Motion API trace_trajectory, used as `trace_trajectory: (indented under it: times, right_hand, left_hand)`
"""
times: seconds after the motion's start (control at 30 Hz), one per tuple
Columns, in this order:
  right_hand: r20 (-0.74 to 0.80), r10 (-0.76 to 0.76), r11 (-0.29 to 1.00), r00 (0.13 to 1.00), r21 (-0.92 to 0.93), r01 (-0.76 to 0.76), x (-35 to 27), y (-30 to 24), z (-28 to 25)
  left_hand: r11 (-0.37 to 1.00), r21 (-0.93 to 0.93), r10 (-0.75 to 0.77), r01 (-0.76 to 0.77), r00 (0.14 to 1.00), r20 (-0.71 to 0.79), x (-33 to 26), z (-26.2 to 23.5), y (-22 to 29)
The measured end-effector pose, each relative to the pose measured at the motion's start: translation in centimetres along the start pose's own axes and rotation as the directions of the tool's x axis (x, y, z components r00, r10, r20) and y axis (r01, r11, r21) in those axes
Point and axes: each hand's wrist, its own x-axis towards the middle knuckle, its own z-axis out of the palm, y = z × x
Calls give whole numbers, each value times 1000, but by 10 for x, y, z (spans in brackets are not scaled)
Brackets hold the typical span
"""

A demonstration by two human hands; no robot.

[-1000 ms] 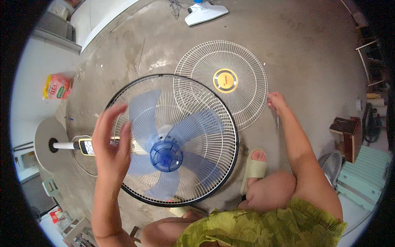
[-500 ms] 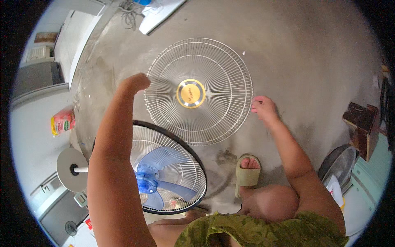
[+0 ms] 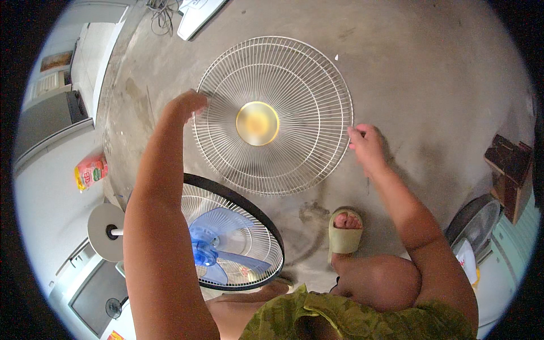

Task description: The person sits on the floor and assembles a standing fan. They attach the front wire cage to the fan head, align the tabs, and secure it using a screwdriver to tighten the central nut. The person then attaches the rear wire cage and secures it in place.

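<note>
A round wire fan grille (image 3: 300, 158) with a yellow, blurred centre badge is held between my two hands. My left hand (image 3: 191, 105) is closed on its left rim, with the fingertips partly behind the wires. At the opposite rim, my right hand (image 3: 368, 146) pinches the edge between thumb and fingers. Below the grille, on the left, stands an electric fan with translucent blue blades (image 3: 218, 226) in front of a rear grille with a black rim (image 3: 249, 204). My left forearm hides part of that fan. Its blades are uncovered.
A round white base with a pole (image 3: 101, 232) stands left of my forearm. A red and yellow package (image 3: 90, 171) is by the left wall. A white flat object (image 3: 198, 17) and coiled cable (image 3: 161, 17) lie far off. Brown boxes (image 3: 507, 170) and another fan (image 3: 476, 224) are at right.
The grille looks larger and nearer, its badge now smeared, with both hands still at its rim. My right fingers now meet the edge more plainly. The whole view has shifted a little.
</note>
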Motion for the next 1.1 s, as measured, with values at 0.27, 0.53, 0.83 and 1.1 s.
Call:
trace_trajectory:
  times: [0.27,0.53,0.83,1.1]
  right_hand:
    - [170,216,945,962,212,-249,-21,-55,-13]
    - [-73,-176,969,982,-191,159,45,-25,-41]
    - [6,-306,829,952,-490,270,40,-67,-20]
    - [35,-295,823,955,-499,273,40,-63,-22]
  left_hand:
    - [828,378,373,-414,910,181,42,-19,-7]
    - [986,-125,-116,111,993,-27,-16,-17,-42]
    - [978,131,126,-163,959,255,36,15,-55]
    - [912,-245,331,-330,943,-38,1,9,-46]
